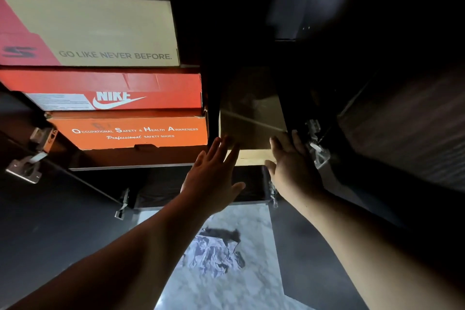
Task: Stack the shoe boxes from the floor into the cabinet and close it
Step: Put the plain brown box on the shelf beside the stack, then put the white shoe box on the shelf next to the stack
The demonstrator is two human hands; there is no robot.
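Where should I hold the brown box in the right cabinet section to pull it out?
Grip the brown box by its two side walls near the front end, coming straight from the front. Only this end faces out; the divider hugs its left side, and both open hands, left hand and right hand, already flank it.

The dark cabinet shelf (130, 166) carries an orange safety-shoe box (130, 131) at the bottom of a stack, and a brown box (251, 118) stands just beside it to the right. Below, the pale marbled floor (226, 289) bears a crumpled patterned sheet (214, 257)
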